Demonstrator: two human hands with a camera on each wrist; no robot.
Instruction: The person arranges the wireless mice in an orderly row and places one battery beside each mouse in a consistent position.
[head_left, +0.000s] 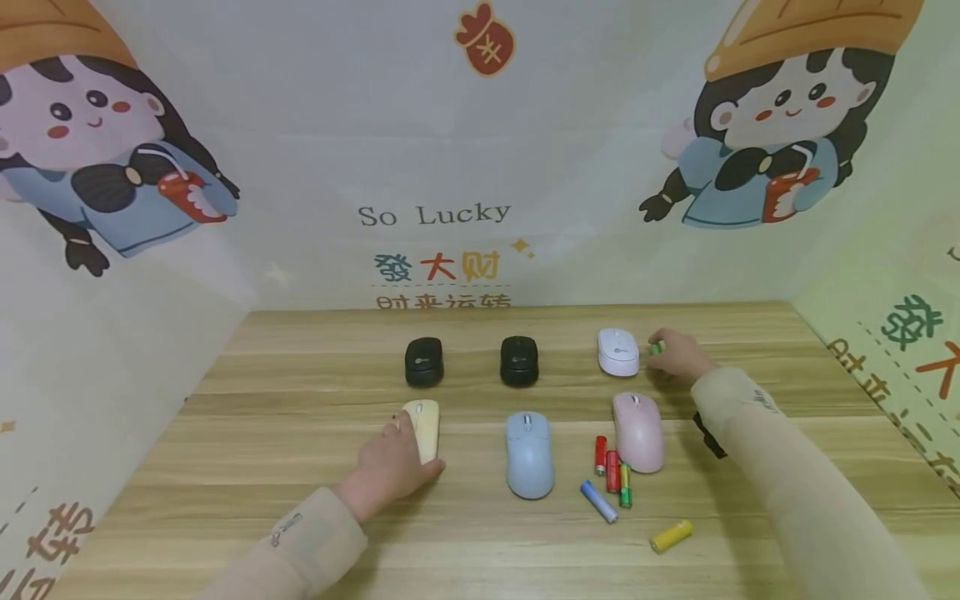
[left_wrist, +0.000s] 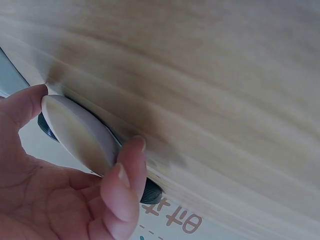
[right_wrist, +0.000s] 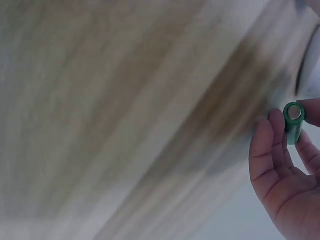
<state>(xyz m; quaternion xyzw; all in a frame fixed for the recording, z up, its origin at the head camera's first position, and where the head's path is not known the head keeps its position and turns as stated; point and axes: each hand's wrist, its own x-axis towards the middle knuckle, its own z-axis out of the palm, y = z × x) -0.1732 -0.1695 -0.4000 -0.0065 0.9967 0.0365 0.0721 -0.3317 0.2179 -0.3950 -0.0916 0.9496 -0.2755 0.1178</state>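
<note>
My left hand (head_left: 386,461) grips a pale yellow computer mouse (head_left: 428,429) by its sides, thumb on one side and fingers on the other. In the left wrist view that mouse (left_wrist: 82,132) sits on the wooden table between thumb and fingertips. At the back right, my right hand (head_left: 681,357) pinches a green battery (right_wrist: 294,122), one end of it facing the right wrist camera. Just left of this hand stands a white mouse (head_left: 618,353). A pink mouse (head_left: 639,433) lies nearer to me, below the white one.
Two black mice, one on the left (head_left: 424,362) and one in the middle (head_left: 519,361), stand along the back. A blue mouse (head_left: 529,454) lies front centre. Red batteries (head_left: 612,472), a green-yellow battery (head_left: 626,486), a blue battery (head_left: 599,502) and a yellow battery (head_left: 671,536) lie near the pink mouse.
</note>
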